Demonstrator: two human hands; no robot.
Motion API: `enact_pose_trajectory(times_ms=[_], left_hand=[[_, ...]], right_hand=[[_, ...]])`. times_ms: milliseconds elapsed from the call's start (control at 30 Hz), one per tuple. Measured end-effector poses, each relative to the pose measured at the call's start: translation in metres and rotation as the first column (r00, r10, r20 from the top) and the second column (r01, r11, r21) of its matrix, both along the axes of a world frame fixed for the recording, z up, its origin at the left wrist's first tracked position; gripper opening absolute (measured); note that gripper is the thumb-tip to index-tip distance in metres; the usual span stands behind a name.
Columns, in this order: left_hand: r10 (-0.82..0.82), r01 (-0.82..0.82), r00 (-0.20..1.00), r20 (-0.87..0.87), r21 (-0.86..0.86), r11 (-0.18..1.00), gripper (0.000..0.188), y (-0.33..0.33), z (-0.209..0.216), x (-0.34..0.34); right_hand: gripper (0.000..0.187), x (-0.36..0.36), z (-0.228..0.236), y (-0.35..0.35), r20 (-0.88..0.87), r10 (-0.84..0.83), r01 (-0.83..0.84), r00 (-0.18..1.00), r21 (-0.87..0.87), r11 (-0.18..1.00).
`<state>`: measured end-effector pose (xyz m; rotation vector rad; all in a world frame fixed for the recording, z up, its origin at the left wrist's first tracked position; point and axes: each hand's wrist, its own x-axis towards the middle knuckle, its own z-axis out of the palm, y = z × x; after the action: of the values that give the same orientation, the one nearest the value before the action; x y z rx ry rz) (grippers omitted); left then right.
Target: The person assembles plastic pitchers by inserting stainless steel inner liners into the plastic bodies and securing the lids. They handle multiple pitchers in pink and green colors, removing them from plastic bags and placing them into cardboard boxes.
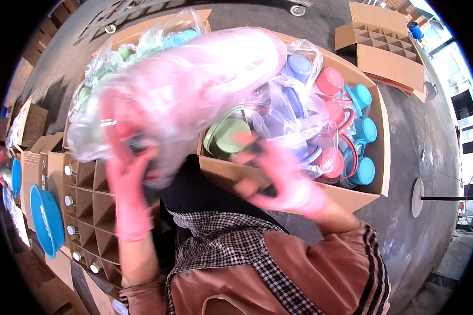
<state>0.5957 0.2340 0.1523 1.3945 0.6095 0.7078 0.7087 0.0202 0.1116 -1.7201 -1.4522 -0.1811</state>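
Both my hands wear pink gloves and are blurred by motion. My left hand [131, 189] is closed on the near left side of a large clear plastic bag [194, 79], which looks filled with pink items that I cannot make out. The bag lies slanted across two cardboard boxes. My right hand [278, 176] has its fingers apart and nothing in them, over the near edge of the right box [299, 191]. Beside its fingertips is a green-lidded container [231, 134]. Blue-lidded [362, 170] and red-lidded [329, 81] containers fill that box, some under loose clear plastic.
At left stands a divided carton [97, 210] with several white-capped bottles along its side, next to a blue basin [47, 220]. Behind the bag, the left box holds green items [105, 65] in plastic. Another divided carton [386, 42] sits at far right, near a round stand base [417, 198].
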Motion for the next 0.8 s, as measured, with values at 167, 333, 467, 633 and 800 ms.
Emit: enact_pose_trajectory(times_ms=[167,333,467,633,800], left_hand=[[0.425,-0.402,0.905,-0.032,0.263,0.877,0.051,0.043,0.022,-0.111],[0.506,-0.481,0.861,0.048,0.400,0.780,0.037,0.066,0.022,-0.213],[0.604,-0.551,0.793,0.083,0.522,0.651,0.039,0.064,0.025,-0.242],[0.657,-0.570,0.749,0.082,0.585,0.577,0.041,0.066,0.021,-0.249],[0.677,-0.577,0.732,0.078,0.600,0.555,0.044,0.067,0.017,-0.248]], right_hand=[[0.046,0.076,-0.036,-0.101,0.258,-0.403,0.475,0.878,-0.573,0.668],[0.052,0.089,-0.105,-0.120,0.140,-0.393,0.301,0.909,-0.873,0.383],[0.041,0.089,-0.094,-0.110,-0.012,-0.574,0.391,0.819,-0.719,0.574],[0.035,0.139,-0.023,-0.135,-0.187,-0.763,0.608,0.619,-0.501,0.616],[0.024,0.178,0.039,-0.162,-0.212,-0.745,0.688,0.632,-0.289,0.666]])
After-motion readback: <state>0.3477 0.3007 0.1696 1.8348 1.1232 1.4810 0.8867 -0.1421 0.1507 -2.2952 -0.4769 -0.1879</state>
